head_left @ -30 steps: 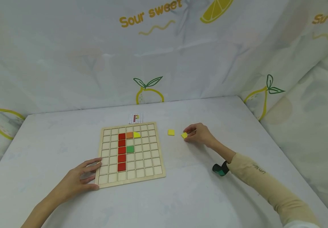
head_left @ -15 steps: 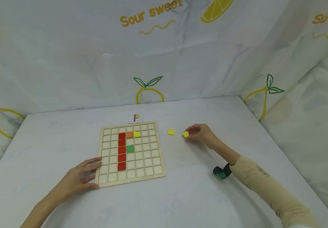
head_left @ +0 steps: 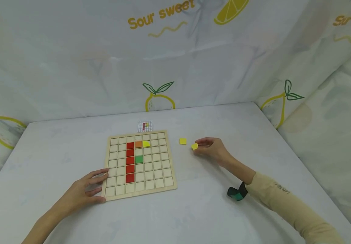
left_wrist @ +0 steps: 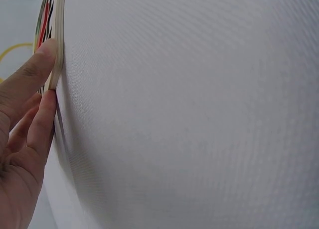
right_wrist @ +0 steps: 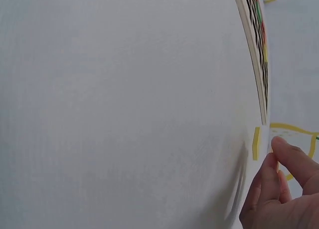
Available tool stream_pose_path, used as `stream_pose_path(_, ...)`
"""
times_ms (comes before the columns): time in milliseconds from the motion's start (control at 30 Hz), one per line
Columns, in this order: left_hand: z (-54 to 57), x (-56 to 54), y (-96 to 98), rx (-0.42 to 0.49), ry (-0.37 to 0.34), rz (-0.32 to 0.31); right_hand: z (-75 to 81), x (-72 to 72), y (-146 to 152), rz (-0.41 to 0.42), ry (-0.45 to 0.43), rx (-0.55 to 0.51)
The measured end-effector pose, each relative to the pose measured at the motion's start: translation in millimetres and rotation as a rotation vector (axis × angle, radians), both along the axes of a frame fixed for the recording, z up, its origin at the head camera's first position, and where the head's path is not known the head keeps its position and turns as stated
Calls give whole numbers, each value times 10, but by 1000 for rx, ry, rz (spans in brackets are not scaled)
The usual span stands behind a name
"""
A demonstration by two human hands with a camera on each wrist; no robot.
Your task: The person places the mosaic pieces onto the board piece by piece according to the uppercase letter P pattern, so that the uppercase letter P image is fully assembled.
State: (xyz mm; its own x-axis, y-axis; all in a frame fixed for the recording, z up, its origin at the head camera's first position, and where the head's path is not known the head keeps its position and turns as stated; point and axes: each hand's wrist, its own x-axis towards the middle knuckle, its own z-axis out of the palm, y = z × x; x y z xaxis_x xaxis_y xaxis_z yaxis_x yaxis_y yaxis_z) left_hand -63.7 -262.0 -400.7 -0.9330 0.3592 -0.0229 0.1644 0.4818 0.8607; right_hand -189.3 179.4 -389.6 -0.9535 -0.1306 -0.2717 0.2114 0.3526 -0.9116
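In the head view a wooden grid board (head_left: 158, 174) lies on the table. A column of red tiles (head_left: 130, 160) sits in it, with an orange tile (head_left: 138, 144), a yellow corner-rounded tile (head_left: 146, 144) and a green tile (head_left: 139, 159) to their right. My left hand (head_left: 79, 195) rests against the board's left side, thumb at the near corner and fingertips on the rim. Right of the board, my right hand (head_left: 213, 149) pinches a small yellow tile (head_left: 195, 146) with a rounded side between thumb and fingers. A square yellow tile (head_left: 182, 141) lies between that hand and the board.
Behind the board lies a small printed pattern card (head_left: 145, 126). A black and green band (head_left: 237, 192) shows below the right sleeve (head_left: 288, 203). White cloth (head_left: 199, 74) with lemon prints hangs behind and to the right of the table.
My right hand moves slightly right, then back left and a little nearer with the yellow tile, which turns in the fingers. The left hand and the board stay put.
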Motion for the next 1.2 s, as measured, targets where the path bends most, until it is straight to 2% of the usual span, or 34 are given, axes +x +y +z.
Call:
stream_pose_path(400,5,21,11,-9,-48,8,2,110,-204,-51,-41,-57)
stream_pose_path(800,23,25,16,-2,-65,18,10,143,-379,-21,-46,-102)
stream_pose_path(1033,29,-8,16,-53,-28,9,2,135,-493,0,-50,-163)
stream_pose_path(1200,21,-11,8,-36,-11,0,3,145,-576,24,-58,-185)
